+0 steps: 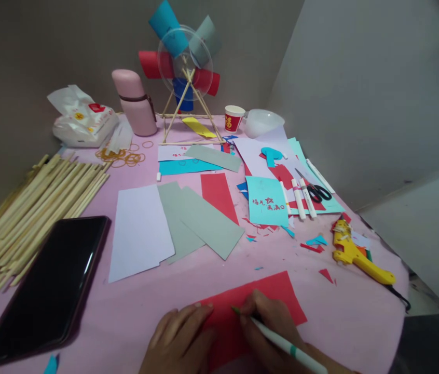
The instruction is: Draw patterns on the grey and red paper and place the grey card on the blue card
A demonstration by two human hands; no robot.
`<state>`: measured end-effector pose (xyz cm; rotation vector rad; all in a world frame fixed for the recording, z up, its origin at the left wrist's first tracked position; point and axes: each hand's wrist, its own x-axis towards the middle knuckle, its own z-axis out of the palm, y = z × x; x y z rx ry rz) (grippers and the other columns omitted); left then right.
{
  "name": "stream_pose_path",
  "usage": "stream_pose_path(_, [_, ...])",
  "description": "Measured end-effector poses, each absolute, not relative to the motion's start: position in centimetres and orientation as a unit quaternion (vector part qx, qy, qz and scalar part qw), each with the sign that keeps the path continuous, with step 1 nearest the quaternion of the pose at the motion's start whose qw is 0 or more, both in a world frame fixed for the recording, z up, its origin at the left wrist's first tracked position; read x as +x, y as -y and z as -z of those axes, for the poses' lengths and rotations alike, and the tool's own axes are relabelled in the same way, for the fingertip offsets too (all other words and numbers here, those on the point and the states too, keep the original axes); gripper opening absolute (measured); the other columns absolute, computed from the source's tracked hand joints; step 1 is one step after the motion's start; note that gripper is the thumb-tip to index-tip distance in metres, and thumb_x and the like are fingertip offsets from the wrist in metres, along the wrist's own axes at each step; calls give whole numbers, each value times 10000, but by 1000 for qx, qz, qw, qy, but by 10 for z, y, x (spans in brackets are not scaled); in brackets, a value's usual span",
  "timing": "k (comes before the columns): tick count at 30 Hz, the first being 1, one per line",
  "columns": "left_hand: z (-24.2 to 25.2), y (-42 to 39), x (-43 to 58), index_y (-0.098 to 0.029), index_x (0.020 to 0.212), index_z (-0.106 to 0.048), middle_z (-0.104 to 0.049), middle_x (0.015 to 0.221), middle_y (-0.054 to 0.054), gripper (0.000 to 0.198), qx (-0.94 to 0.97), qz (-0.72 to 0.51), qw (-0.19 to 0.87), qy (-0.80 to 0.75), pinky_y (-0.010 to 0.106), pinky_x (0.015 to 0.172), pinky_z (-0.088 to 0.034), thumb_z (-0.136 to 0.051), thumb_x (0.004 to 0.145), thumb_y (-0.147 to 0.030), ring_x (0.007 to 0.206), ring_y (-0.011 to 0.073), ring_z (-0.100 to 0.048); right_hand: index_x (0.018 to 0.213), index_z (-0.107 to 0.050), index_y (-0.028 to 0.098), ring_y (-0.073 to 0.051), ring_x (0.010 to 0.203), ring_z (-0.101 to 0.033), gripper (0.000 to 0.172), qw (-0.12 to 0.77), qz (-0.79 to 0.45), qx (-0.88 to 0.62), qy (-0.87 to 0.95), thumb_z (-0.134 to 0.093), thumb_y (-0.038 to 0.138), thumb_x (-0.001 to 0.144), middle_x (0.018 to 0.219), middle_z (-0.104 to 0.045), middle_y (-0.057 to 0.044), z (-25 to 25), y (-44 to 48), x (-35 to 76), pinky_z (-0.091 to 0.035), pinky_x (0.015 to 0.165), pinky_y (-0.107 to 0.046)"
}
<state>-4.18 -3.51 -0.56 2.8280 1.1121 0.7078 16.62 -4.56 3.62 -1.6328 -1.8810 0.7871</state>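
A red paper sheet lies at the near edge of the pink table. My left hand rests flat on its left part, fingers stretched out. My right hand is closed round a white marker with a green tip, and the tip touches the red sheet near its middle.
A black phone and a pile of bamboo sticks lie on the left. Grey, white and red sheets cover the middle. A yellow glue gun, scissors and markers lie on the right. A paper wheel model and pink bottle stand at the back.
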Motion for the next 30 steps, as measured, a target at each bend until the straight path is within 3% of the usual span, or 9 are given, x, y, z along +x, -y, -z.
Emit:
stream_pose_path(10, [14,37,-41,-287,953,-624,-634,1152,-15,223,895,-265,-2,-358,379,816,-446,-438,834,-253,982,214,-561,771,-540,204,-161,565,-608,139,217,-220,-612,728,-423,144,815,634,-668,-22,-32,46,164,-426,539,-244])
stream_pose_path(18, [1,31,-43,-286,992,-623,-656,1129,-22,229,919,-205,-26,-337,345,796,-492,-535,781,-291,950,205,-596,686,-521,188,-135,460,-567,173,203,-254,-564,759,-403,146,806,546,-631,-22,-28,40,164,-384,461,-226])
stream_pose_path(30, [3,31,-43,-284,971,-626,-653,1126,-21,230,916,-219,-20,-334,340,768,-496,-535,763,-245,933,202,-594,661,-574,216,-164,529,-610,164,241,-264,-555,751,-445,118,684,576,-661,-14,-34,47,172,-445,526,-238])
